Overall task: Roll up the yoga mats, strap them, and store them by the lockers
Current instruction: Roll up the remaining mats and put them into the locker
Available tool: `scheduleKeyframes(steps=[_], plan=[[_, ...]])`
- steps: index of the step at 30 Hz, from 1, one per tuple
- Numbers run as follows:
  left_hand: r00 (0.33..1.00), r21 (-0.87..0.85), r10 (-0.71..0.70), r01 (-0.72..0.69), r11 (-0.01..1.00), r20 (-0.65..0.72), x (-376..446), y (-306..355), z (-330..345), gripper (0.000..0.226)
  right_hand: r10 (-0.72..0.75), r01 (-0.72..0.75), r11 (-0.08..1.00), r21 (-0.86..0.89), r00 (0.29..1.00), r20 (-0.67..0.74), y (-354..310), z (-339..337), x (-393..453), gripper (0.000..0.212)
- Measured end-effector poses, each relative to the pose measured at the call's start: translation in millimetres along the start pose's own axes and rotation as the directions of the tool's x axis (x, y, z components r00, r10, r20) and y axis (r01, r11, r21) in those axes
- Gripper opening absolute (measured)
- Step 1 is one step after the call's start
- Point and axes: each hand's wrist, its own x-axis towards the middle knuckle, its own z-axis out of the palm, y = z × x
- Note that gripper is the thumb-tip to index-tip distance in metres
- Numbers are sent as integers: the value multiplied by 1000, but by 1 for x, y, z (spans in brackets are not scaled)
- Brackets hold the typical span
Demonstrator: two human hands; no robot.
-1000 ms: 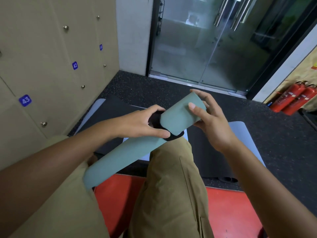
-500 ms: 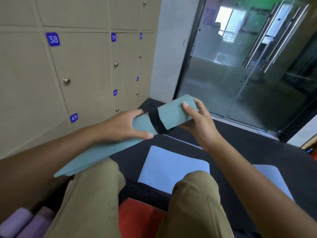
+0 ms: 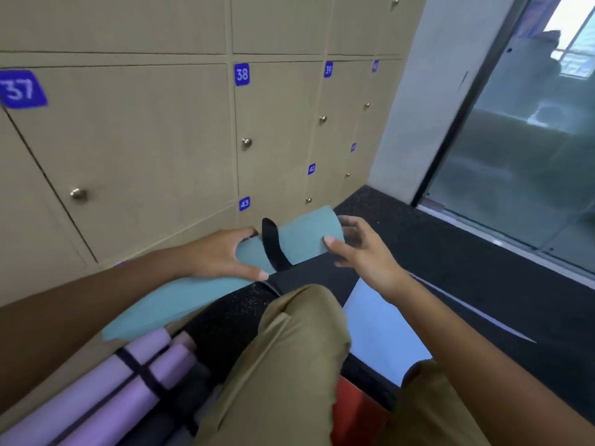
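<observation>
**Teal mat strapped and in both hands, right by the lockers**

I've got the rolled teal mat (image 3: pixel 302 239) in both hands, angled from 7 o'clock up toward 1 o'clock. My left hand (image 3: pixel 222 255) grips it around the middle, thumb along the near side, fingers wrapped over the top where I can't see them. My right hand (image 3: pixel 363 252) holds the far end, thumb pressed on the front and fingers curled behind, mostly hidden by the roll. The black strap (image 3: pixel 272 246) loops round the mat between my hands; I can't tell how it's fastened. The mat's near end disappears under my left forearm.

The lockers (image 3: pixel 161 140) fill everything from 9 to 12 o'clock, just past the mat. Numbers 37, 38 and 43 are readable; the smaller tags are blurry.

Down at 7 o'clock there's a bundle of purple mats (image 3: pixel 128 381) with dark straps, cut off by the frame edge. My knees block a lot of the floor. A light blue mat (image 3: pixel 380 333) lies flat at 5 o'clock, partly covered by my leg, and a bit of red mat (image 3: pixel 354 410) peeks out between my legs. Glass door (image 3: pixel 531 156) at 2 o'clock, hazy.
</observation>
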Motion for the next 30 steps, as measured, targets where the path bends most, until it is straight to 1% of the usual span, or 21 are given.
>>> scheduleKeyframes(steps=[3, 4, 7, 9, 11, 13, 15, 16, 19, 22, 24, 25, 28, 30], plan=[[996, -4, -83, 83, 997, -22, -24, -37, 4, 80, 5, -4, 1000, -27, 999, 54, 6, 33, 9, 54], [994, -6, -107, 107, 994, -25, -33, -48, 7, 77, 6, -3, 999, -42, 997, 72, 9, 43, 11, 54], [979, -41, -196, 195, 980, -45, -63, -82, 20, 54, 8, 5, 995, -96, 991, 133, 18, 72, 16, 51], [969, -54, -243, 240, 969, -47, -81, -107, 28, 51, -1, 27, 989, -145, 985, 174, 25, 88, 19, 47], [958, -44, -281, 279, 959, -48, -96, -129, 39, 58, -1, 46, 979, -201, 976, 219, 30, 103, 22, 43], [947, -6, -312, 312, 950, -71, -112, -154, 52, 70, 17, 48, 971, -236, 964, 264, 35, 123, 26, 38], [930, -7, -358, 359, 933, -79, -127, -182, 62, 76, 26, 70, 956, -285, 947, 321, 39, 146, 30, 32], [916, -22, -393, 393, 919, -75, -135, -197, 67, 80, 27, 96, 942, -322, 934, 357, 42, 157, 32, 30], [866, -51, -495, 492, 869, -71, -149, -234, 82, 103, 62, 143, 896, -420, 897, 438, 53, 180, 37, 31], [820, -89, -563, 557, 826, -103, -157, -260, 89, 98, 111, 144, 868, -475, 877, 468, 61, 195, 41, 33], [790, -93, -599, 592, 800, -131, -163, -278, 91, 106, 134, 163, 843, -513, 860, 493, 66, 204, 45, 33], [774, -79, -619, 615, 785, -130, -165, -286, 93, 109, 142, 179, 826, -534, 851, 505, 69, 207, 46, 33], [727, -23, -679, 681, 732, -100, -168, -313, 101, 106, 151, 248, 757, -604, 834, 531, 79, 210, 46, 32], [689, 6, -717, 721, 693, -110, -169, -339, 103, 107, 142, 293, 720, -630, 826, 546, 82, 212, 44, 32]])
